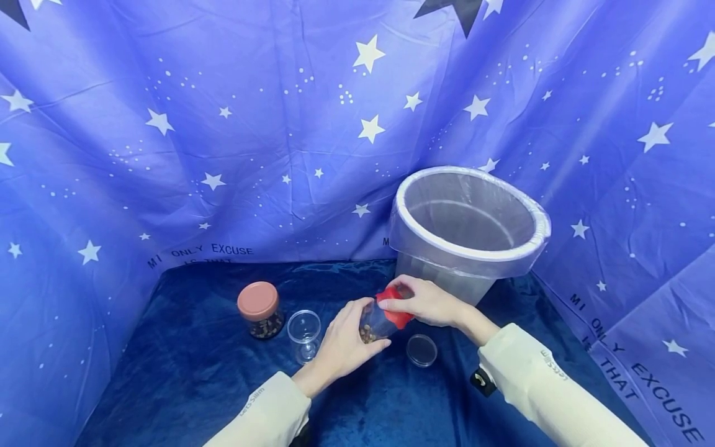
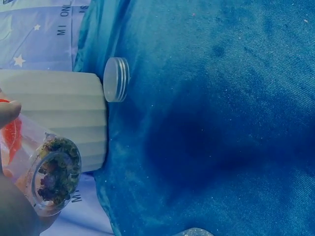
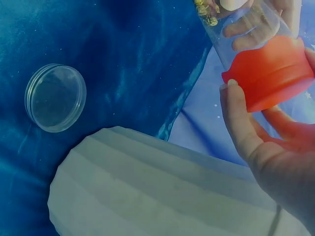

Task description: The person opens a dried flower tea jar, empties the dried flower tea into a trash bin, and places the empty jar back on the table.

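My left hand (image 1: 342, 340) holds a clear plastic jar (image 1: 377, 320) round its body, tilted with its mouth to the right, toward the bin. Dried brownish-green bits (image 2: 59, 171) are gathered at the bottom of this jar, seen through its base in the left wrist view. A soft red cover (image 3: 270, 73) with a wavy edge sits over the jar's mouth. With thumb and fingers on either side, my right hand (image 1: 427, 302) grips that cover. A clear round screw lid (image 1: 421, 351) lies on the cloth just below the right hand.
To the left stand a jar with a pink lid (image 1: 258, 300) and dark contents, and an uncovered clear jar (image 1: 304, 326). A large white bin (image 1: 475, 252) with a clear liner stands behind the right hand. Dark blue cloth (image 1: 184, 366) covers the table; a starry curtain (image 1: 279, 136) surrounds it.
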{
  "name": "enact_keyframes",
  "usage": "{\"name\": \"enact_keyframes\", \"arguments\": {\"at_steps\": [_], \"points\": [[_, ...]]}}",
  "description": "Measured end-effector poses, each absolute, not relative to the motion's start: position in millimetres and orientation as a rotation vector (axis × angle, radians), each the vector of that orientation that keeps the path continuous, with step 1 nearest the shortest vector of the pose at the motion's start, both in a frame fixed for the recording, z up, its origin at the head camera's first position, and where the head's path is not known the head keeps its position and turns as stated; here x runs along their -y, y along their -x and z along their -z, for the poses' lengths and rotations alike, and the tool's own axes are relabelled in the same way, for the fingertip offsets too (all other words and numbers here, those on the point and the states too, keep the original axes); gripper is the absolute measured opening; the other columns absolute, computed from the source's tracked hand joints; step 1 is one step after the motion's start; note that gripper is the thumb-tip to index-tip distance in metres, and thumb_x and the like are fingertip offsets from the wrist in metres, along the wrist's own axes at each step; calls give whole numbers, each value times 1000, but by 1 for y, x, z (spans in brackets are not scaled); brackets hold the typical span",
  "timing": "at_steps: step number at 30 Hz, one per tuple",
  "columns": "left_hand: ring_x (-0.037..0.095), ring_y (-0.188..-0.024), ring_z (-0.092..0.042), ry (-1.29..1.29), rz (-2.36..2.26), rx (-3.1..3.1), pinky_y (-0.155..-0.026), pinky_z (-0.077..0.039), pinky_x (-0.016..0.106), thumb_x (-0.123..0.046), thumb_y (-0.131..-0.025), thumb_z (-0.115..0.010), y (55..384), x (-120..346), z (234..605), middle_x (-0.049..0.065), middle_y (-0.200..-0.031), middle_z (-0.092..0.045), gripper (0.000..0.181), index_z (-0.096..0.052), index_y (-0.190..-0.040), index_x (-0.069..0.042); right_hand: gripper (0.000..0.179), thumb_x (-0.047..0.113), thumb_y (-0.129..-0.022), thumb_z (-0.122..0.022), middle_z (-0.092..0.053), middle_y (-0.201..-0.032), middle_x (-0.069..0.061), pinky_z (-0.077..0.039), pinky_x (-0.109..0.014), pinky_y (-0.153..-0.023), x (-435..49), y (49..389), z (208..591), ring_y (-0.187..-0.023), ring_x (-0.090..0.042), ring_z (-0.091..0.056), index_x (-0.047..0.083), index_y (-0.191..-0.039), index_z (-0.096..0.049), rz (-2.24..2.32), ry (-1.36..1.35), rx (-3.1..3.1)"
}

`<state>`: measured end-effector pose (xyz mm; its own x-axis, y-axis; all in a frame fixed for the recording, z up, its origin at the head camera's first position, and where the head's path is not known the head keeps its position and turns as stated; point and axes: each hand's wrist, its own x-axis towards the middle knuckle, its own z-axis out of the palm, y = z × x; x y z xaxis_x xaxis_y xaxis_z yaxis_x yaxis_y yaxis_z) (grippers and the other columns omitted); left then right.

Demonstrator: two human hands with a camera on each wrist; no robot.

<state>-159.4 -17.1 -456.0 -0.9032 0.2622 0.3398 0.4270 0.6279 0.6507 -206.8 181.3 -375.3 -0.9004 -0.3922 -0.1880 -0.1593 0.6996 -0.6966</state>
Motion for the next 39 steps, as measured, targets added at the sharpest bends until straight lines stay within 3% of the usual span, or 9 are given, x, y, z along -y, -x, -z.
{"name": "enact_keyframes", "arguments": {"at_steps": [3,10,18,31,39], "points": [[22,-109,-62,559,1138,2644,-93,-53,44,-43,-76,-81,160,18,456,5,-124,-62,72,-50,-135,-16,52,49,-86,-69,-68,-106,-5,-53,-30,-77,-182,207,374,-91,-15,-62,12,-123,-61,1023,474,-2588],[22,-112,-61,553,1123,2659,-94,-53,44,-44,-77,-80,160,19,459,4,-125,-62,72,-49,-135,-16,56,43,-90,-68,-67,-114,-10,-55,-32,-65,-183,206,372,-85,-17,-63,17,-137,-55,1070,475,-2449],[23,-110,-61,543,1106,2670,-92,-53,45,-43,-77,-80,158,20,460,5,-124,-61,71,-49,-135,-15,59,28,-90,-64,-62,-125,-15,-56,-37,-88,-190,206,371,-110,-27,-65,13,-144,-47,1003,652,-2415],[20,-103,-63,366,1261,2643,-89,-54,41,-42,-76,-81,160,20,466,5,-117,-64,69,-52,-131,-12,61,32,-89,-70,-65,-119,-15,-53,-33,-84,-190,210,369,-102,-23,-63,9,-141,-49,1055,615,-2555],[22,-99,-64,212,1419,2597,-84,-52,39,-40,-74,-82,165,20,458,5,-109,-65,67,-54,-127,-11,61,35,-89,-69,-66,-119,-15,-53,-39,-90,-189,213,368,-104,-25,-64,8,-140,-50,1023,567,-2692]]}}
